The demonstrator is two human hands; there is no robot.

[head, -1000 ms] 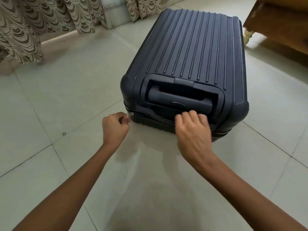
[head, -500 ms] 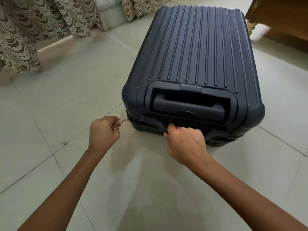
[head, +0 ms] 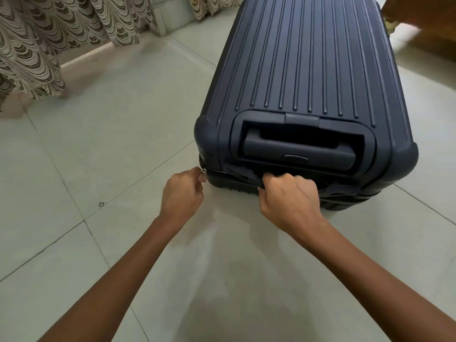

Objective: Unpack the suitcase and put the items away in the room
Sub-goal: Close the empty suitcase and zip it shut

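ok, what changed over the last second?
The right hand went from fingers laid on the near end of the suitcase to gripping the dark carry handle. The left hand still pinches the zipper pull at the corner; suitcase still flat on the floor, lid down.

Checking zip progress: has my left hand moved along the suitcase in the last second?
No. The left hand still pinches the zipper pull at the suitcase's near left corner, where it was a second ago.
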